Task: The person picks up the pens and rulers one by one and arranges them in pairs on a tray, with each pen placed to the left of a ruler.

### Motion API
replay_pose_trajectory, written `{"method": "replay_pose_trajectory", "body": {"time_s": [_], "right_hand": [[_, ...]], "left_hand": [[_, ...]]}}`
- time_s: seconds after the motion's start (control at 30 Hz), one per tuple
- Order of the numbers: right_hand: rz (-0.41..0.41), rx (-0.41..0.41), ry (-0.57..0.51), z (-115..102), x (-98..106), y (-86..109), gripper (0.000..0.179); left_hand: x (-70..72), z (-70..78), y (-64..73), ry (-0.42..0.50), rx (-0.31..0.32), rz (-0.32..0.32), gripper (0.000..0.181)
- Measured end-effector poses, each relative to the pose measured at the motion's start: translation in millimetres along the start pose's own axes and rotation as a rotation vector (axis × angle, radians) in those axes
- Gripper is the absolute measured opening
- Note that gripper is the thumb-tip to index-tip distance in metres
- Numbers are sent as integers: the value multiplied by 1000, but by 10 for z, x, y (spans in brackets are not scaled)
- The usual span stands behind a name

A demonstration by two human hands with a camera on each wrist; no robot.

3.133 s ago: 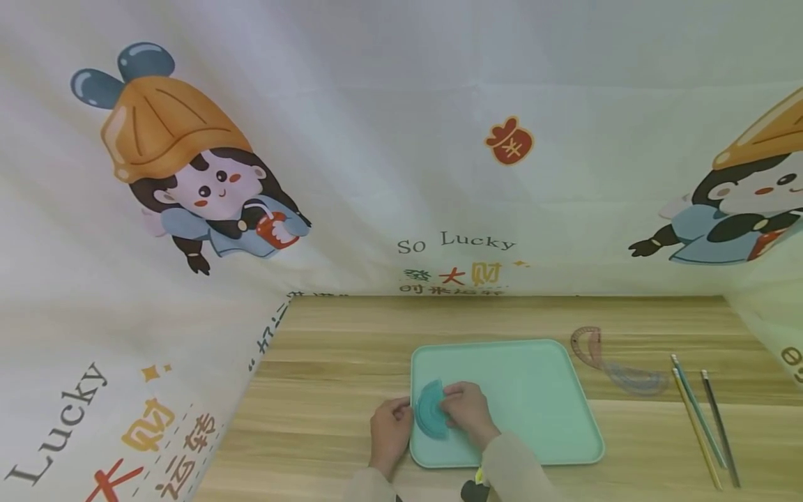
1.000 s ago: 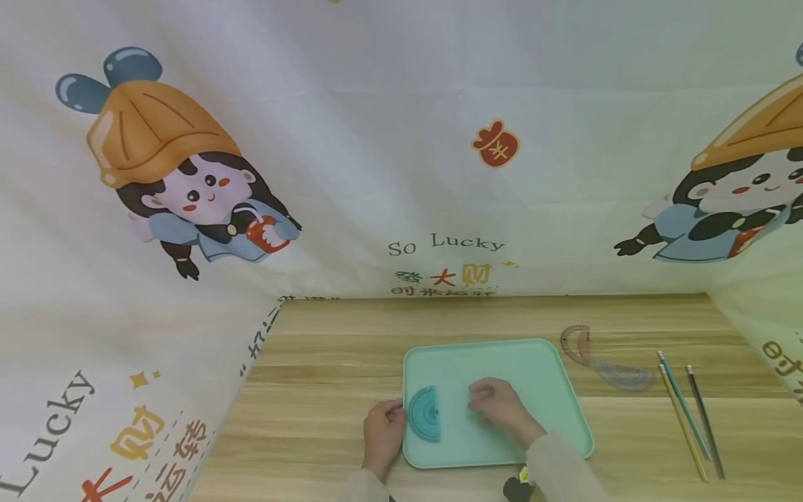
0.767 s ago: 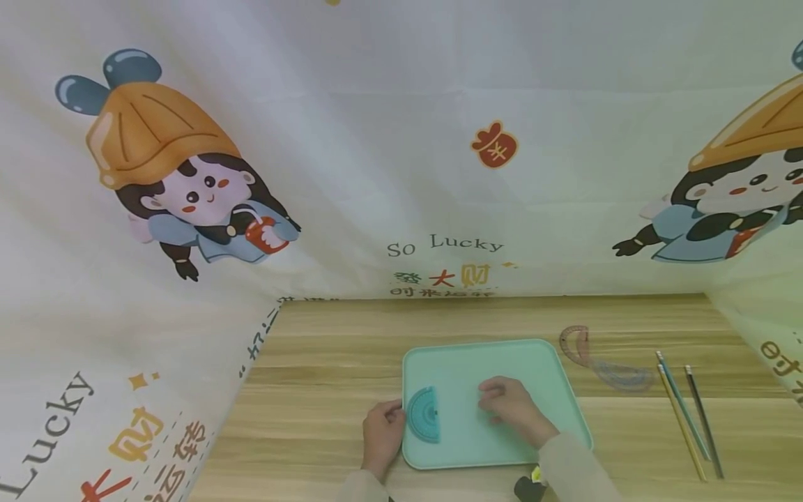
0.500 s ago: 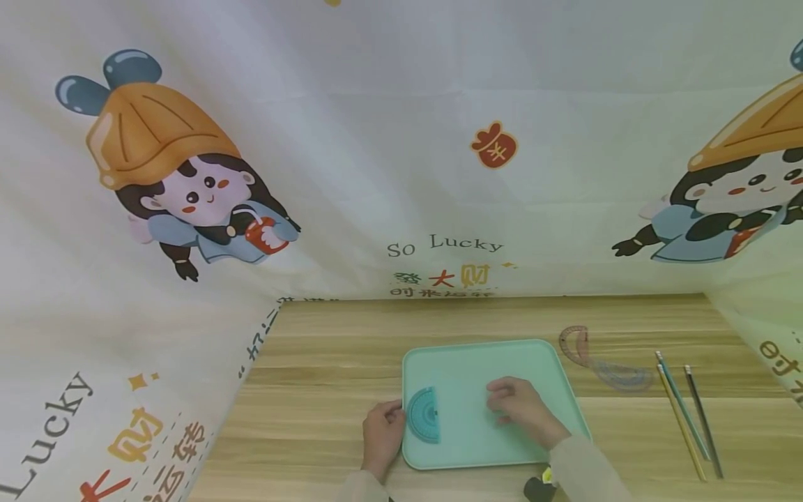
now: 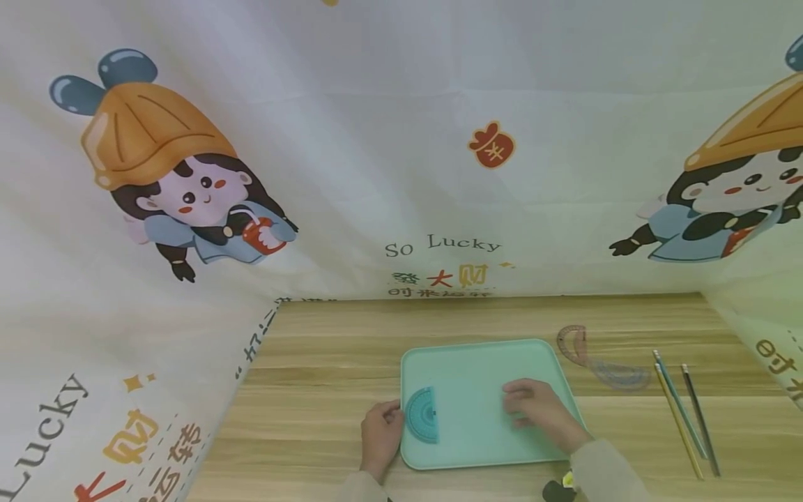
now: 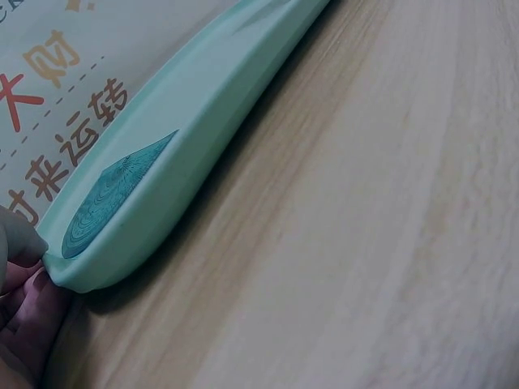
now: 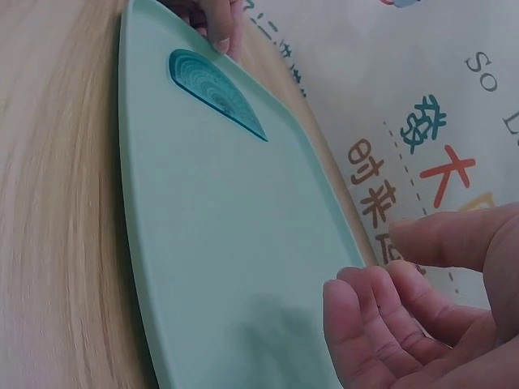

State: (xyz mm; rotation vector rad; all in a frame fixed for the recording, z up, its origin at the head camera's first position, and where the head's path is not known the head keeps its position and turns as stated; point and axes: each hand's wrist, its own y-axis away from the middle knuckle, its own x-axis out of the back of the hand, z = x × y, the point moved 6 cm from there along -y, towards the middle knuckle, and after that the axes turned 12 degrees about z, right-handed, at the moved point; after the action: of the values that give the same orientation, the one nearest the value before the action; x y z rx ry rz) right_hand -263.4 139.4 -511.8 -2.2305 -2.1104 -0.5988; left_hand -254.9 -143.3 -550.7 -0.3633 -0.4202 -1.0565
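Note:
A teal protractor (image 5: 422, 415) lies flat inside the mint-green tray (image 5: 483, 457), by its left rim, its straight edge facing right. With thumb and fingers my left hand (image 5: 381, 431) pinches the tray's left rim; the left wrist view shows the fingertips (image 6: 23, 243) at that edge. Above the right half of the tray hovers my right hand (image 5: 542, 410), holding nothing. Its fingers (image 7: 405, 304) are loosely bent, with thumb and fingertips apart in the right wrist view.
Past the tray's right rim lie a pinkish protractor (image 5: 571, 344) and a clear bluish protractor (image 5: 621, 375). Farther right, a yellow pencil (image 5: 679, 422), a blue pencil (image 5: 680, 404) and a dark pencil (image 5: 701, 420) lie on the wooden table (image 5: 326, 362). A printed curtain encloses the table.
My right hand has let go of the teal protractor, leaving it in the tray, and has moved right across the tray. The left hand stays at the left rim.

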Motion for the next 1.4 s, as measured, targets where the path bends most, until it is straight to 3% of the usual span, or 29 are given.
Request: {"method": "replay_pose_trajectory", "body": {"time_s": [0.43, 1.4], "right_hand": [[-1, 39, 14, 83, 364, 35, 45], [112, -8, 147, 423, 1135, 112, 51]], "left_hand": [[32, -7, -41, -11, 6, 8, 25], [-6, -20, -11, -11, 13, 0, 25]]}}
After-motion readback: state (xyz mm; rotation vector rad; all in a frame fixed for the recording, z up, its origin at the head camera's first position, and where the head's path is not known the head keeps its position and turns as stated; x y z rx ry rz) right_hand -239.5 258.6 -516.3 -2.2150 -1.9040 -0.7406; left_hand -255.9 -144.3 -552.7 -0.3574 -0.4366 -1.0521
